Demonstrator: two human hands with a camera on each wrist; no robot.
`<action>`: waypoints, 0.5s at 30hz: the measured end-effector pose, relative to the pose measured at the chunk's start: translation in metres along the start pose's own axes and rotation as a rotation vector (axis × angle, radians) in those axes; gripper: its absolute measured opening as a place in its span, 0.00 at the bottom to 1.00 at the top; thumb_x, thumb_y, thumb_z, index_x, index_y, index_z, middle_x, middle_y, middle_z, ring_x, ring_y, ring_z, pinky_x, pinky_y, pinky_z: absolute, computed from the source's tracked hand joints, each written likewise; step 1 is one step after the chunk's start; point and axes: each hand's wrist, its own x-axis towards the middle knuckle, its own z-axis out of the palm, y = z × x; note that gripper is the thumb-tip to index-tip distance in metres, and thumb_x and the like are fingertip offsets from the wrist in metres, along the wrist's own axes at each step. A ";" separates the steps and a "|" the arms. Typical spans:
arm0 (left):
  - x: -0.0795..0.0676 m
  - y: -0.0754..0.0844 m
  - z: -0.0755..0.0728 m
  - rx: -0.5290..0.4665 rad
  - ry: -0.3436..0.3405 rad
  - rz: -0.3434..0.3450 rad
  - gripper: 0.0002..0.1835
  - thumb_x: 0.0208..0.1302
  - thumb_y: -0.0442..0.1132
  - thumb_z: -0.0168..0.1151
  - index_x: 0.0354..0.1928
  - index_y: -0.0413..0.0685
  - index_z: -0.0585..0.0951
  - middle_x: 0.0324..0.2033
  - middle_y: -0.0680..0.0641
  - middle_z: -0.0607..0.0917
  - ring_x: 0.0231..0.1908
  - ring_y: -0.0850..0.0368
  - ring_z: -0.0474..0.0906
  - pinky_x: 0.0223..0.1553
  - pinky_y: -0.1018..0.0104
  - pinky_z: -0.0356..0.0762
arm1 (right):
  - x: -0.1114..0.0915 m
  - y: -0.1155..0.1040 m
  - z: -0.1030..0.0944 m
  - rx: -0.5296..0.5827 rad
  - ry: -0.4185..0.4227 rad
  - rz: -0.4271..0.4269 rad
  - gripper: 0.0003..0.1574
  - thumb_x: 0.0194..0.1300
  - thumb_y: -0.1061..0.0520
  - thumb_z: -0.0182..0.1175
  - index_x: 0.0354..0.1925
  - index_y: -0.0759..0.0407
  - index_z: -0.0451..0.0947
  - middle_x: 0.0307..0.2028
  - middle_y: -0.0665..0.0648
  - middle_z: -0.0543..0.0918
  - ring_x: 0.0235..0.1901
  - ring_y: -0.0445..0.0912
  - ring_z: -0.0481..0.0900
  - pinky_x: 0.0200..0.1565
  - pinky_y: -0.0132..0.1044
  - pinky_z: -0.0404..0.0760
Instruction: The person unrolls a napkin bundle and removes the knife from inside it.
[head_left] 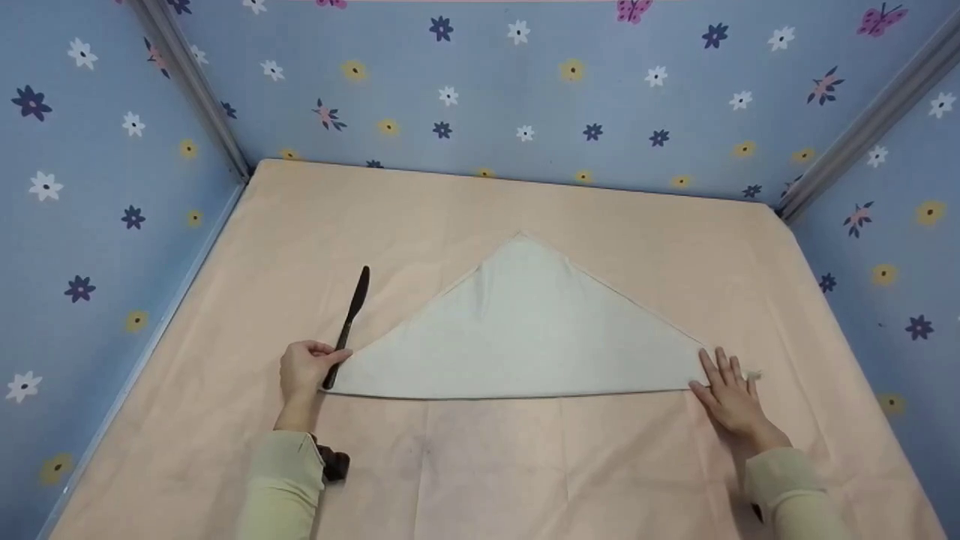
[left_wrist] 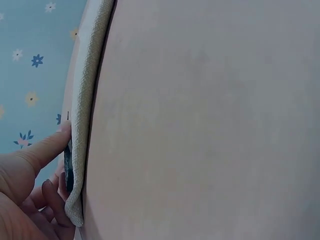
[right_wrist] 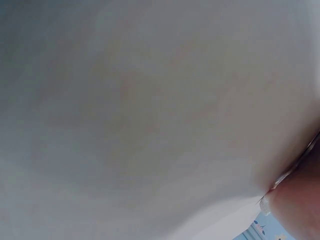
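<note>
A pale grey-white cloth napkin (head_left: 517,330) lies folded in a wide triangle, its peak pointing away from me and its long edge nearest me. At its left corner, my left hand (head_left: 300,371) holds the handle of a black table knife (head_left: 358,291), whose blade points away. The left wrist view shows the thumb (left_wrist: 47,150) against the dark handle, with other fingers curled beside the napkin's corner. My right hand (head_left: 735,401) rests with fingers spread on the napkin's right corner; a bit of cloth shows past the fingertips. The right wrist view is mostly pale, blurred surface.
A peach cloth (head_left: 615,465) with creases covers the table. Blue panels (head_left: 487,82) with flower prints stand at the back and both sides, joined by grey corner posts (head_left: 195,82). A dark device (head_left: 335,465) is at my left wrist.
</note>
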 end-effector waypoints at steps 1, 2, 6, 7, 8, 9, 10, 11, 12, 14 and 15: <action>0.000 0.000 0.000 0.004 -0.001 -0.004 0.17 0.44 0.45 0.70 0.28 0.37 0.80 0.22 0.47 0.80 0.21 0.58 0.72 0.21 0.70 0.66 | 0.000 0.000 0.000 0.001 0.001 -0.001 0.41 0.68 0.45 0.40 0.67 0.66 0.37 0.65 0.72 0.33 0.62 0.66 0.27 0.53 0.65 0.25; 0.001 0.001 -0.001 0.008 -0.003 -0.009 0.17 0.44 0.45 0.70 0.28 0.37 0.81 0.23 0.47 0.81 0.22 0.57 0.73 0.21 0.69 0.66 | 0.000 0.000 0.000 0.001 0.001 -0.002 0.41 0.68 0.45 0.40 0.67 0.66 0.37 0.65 0.72 0.34 0.62 0.66 0.27 0.53 0.65 0.25; 0.003 0.003 -0.002 0.022 -0.020 -0.029 0.17 0.45 0.46 0.69 0.29 0.37 0.81 0.27 0.44 0.82 0.24 0.56 0.74 0.21 0.68 0.67 | 0.000 -0.001 0.000 0.010 -0.007 -0.002 0.41 0.68 0.45 0.40 0.67 0.65 0.37 0.65 0.72 0.33 0.62 0.66 0.27 0.53 0.65 0.25; 0.003 0.003 -0.002 0.026 -0.025 -0.037 0.17 0.45 0.46 0.69 0.29 0.38 0.82 0.28 0.43 0.82 0.24 0.56 0.74 0.21 0.68 0.67 | 0.000 -0.001 -0.001 0.011 -0.008 -0.001 0.41 0.68 0.45 0.39 0.67 0.65 0.37 0.65 0.71 0.33 0.62 0.66 0.27 0.53 0.65 0.25; 0.004 0.003 -0.003 0.027 -0.030 -0.044 0.17 0.45 0.46 0.69 0.29 0.38 0.82 0.28 0.43 0.82 0.23 0.56 0.74 0.21 0.68 0.67 | 0.000 -0.001 -0.001 0.012 -0.008 0.000 0.41 0.68 0.45 0.39 0.67 0.65 0.37 0.65 0.71 0.32 0.62 0.66 0.27 0.53 0.65 0.25; 0.004 0.004 -0.003 0.027 -0.034 -0.047 0.17 0.46 0.46 0.69 0.29 0.38 0.82 0.28 0.43 0.82 0.23 0.56 0.74 0.20 0.68 0.67 | 0.000 -0.001 -0.001 0.012 -0.007 0.001 0.41 0.68 0.45 0.39 0.67 0.65 0.37 0.65 0.71 0.32 0.62 0.66 0.27 0.53 0.65 0.25; 0.005 0.004 -0.003 0.028 -0.039 -0.052 0.17 0.46 0.46 0.68 0.29 0.38 0.82 0.28 0.43 0.82 0.23 0.56 0.74 0.20 0.68 0.67 | 0.000 -0.001 -0.001 0.011 -0.008 0.004 0.41 0.68 0.45 0.39 0.67 0.64 0.36 0.65 0.71 0.32 0.62 0.66 0.27 0.53 0.65 0.24; 0.005 0.004 -0.004 0.026 -0.042 -0.055 0.17 0.46 0.46 0.68 0.29 0.38 0.82 0.28 0.43 0.82 0.22 0.57 0.74 0.19 0.69 0.67 | 0.000 -0.002 -0.001 0.006 -0.005 0.005 0.41 0.68 0.44 0.39 0.67 0.64 0.37 0.65 0.71 0.33 0.62 0.66 0.27 0.53 0.65 0.25; 0.005 0.005 -0.004 0.026 -0.045 -0.057 0.16 0.46 0.46 0.68 0.29 0.38 0.82 0.27 0.44 0.82 0.22 0.57 0.73 0.19 0.69 0.67 | 0.000 -0.002 -0.001 0.004 -0.002 0.006 0.41 0.68 0.45 0.40 0.67 0.64 0.37 0.65 0.71 0.33 0.62 0.66 0.27 0.53 0.65 0.25; 0.006 0.006 -0.005 0.025 -0.048 -0.061 0.16 0.46 0.46 0.68 0.28 0.37 0.82 0.25 0.45 0.82 0.21 0.58 0.72 0.19 0.70 0.66 | -0.001 -0.002 -0.001 0.004 0.000 0.008 0.41 0.68 0.45 0.40 0.67 0.64 0.37 0.65 0.71 0.33 0.62 0.66 0.27 0.53 0.65 0.25; 0.006 0.006 -0.006 0.024 -0.052 -0.061 0.16 0.46 0.45 0.68 0.28 0.37 0.82 0.24 0.45 0.82 0.20 0.59 0.71 0.19 0.70 0.66 | -0.001 -0.002 -0.001 0.003 0.001 0.009 0.41 0.68 0.44 0.40 0.67 0.64 0.37 0.65 0.71 0.33 0.62 0.66 0.27 0.53 0.65 0.25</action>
